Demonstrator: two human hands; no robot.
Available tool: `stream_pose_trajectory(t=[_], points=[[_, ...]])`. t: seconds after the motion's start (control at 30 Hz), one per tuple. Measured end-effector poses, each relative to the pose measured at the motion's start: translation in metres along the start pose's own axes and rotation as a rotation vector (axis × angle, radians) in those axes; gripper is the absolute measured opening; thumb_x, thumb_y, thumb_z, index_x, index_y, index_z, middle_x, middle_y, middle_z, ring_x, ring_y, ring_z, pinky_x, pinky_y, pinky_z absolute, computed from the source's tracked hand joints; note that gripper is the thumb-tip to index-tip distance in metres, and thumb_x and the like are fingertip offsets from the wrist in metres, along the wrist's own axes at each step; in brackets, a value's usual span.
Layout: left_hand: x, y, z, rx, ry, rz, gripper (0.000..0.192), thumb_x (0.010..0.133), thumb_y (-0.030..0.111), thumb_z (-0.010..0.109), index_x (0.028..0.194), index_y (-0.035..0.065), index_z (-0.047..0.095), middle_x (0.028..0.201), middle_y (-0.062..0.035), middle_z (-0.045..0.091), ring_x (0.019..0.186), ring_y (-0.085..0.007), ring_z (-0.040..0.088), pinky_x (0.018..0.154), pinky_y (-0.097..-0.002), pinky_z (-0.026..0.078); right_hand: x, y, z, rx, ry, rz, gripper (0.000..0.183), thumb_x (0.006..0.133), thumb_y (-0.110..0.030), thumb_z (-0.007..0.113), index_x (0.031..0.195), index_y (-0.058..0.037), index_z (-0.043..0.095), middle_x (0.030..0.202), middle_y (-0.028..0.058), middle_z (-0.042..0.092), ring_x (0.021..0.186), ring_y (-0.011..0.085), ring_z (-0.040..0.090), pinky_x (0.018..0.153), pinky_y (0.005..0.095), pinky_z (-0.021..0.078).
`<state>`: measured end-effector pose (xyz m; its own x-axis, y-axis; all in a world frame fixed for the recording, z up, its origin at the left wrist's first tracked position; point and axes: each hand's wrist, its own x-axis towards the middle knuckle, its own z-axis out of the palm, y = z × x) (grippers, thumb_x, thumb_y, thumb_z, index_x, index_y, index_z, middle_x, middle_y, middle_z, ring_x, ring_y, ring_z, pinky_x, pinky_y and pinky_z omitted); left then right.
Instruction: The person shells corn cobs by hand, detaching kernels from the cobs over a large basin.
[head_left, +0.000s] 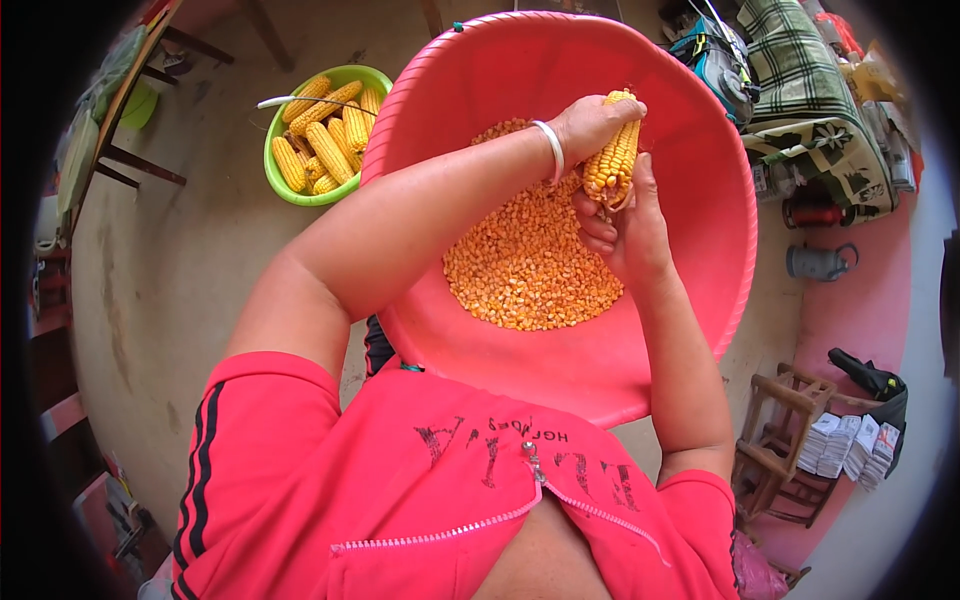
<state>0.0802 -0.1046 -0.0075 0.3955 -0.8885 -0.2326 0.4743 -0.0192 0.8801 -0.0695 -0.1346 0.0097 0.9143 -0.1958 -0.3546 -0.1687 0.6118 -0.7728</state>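
Observation:
Above a large red plastic tub (690, 225), both hands hold one ear of yellow corn (613, 157). My left hand (596, 124), with a pale bangle at its wrist, reaches in from the picture's left and grips the upper part of the ear. My right hand (637, 217) holds the lower end, its thumb up along the side and its fingers curled beneath. A few kernels are gone near that lower end. Loose corn kernels (532, 270) lie heaped in the tub below the hands.
A green basin (274, 169) of corn ears stands left of the tub, a thin rod with a white end across it. At the right are a cloth-covered table (802, 97), a grey jug (817, 262) and a wooden stool (780, 420). A wooden table (120, 97) stands far left.

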Motion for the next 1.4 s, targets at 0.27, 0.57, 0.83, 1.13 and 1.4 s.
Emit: stream_pose_trajectory(t=[0.27, 0.57, 0.83, 1.13, 1.4], points=[[-0.010, 0.009, 0.002, -0.142, -0.039, -0.165, 0.038, 0.089, 0.041, 0.058, 0.091, 0.0036, 0.059, 0.076, -0.0093, 0.063, 0.062, -0.0181, 0.062, 0.057, -0.0303, 0.054, -0.003, 0.001, -0.008, 0.073, -0.129, -0.017, 0.036, 0.100, -0.043, 0.038, 0.110, -0.0100, 0.049, 0.087, 0.0074, 0.056, 0.052, 0.0065, 0.034, 0.047, 0.0207, 0.0326], [-0.016, 0.010, 0.005, -0.093, -0.096, -0.284, 0.036, 0.088, 0.040, 0.060, 0.092, 0.0034, 0.059, 0.077, -0.0078, 0.062, 0.064, -0.0169, 0.062, 0.058, -0.0302, 0.053, -0.003, 0.005, -0.006, 0.182, -0.129, 0.047, 0.032, 0.091, -0.028, 0.037, 0.110, -0.0054, 0.048, 0.088, 0.0099, 0.055, 0.055, 0.0082, 0.035, 0.049, 0.0220, 0.0342], [0.004, -0.006, -0.001, 0.311, -0.010, -0.010, 0.032, 0.087, 0.034, 0.062, 0.096, 0.0035, 0.057, 0.083, -0.0069, 0.060, 0.071, -0.0154, 0.060, 0.063, -0.0303, 0.051, 0.000, -0.005, -0.001, 0.234, -0.058, 0.150, 0.034, 0.087, -0.022, 0.030, 0.106, -0.0014, 0.050, 0.084, 0.0135, 0.055, 0.055, 0.0105, 0.037, 0.049, 0.0230, 0.0349], [0.006, 0.000, -0.005, 0.314, 0.058, -0.057, 0.034, 0.088, 0.035, 0.058, 0.096, 0.0022, 0.058, 0.082, -0.0087, 0.061, 0.070, -0.0169, 0.062, 0.063, -0.0309, 0.052, -0.004, -0.006, 0.007, 0.130, 0.014, 0.079, 0.035, 0.093, -0.032, 0.030, 0.108, -0.0052, 0.048, 0.083, 0.0118, 0.056, 0.054, 0.0090, 0.038, 0.047, 0.0217, 0.0339], [0.015, -0.010, -0.011, 0.319, 0.151, -0.119, 0.035, 0.089, 0.035, 0.057, 0.098, 0.0019, 0.056, 0.078, -0.0119, 0.062, 0.064, -0.0201, 0.063, 0.060, -0.0325, 0.053, -0.001, 0.008, -0.005, -0.173, 0.142, 0.019, 0.028, 0.096, -0.038, 0.038, 0.101, -0.0107, 0.043, 0.074, 0.0028, 0.050, 0.047, 0.0049, 0.032, 0.041, 0.0195, 0.0266]])
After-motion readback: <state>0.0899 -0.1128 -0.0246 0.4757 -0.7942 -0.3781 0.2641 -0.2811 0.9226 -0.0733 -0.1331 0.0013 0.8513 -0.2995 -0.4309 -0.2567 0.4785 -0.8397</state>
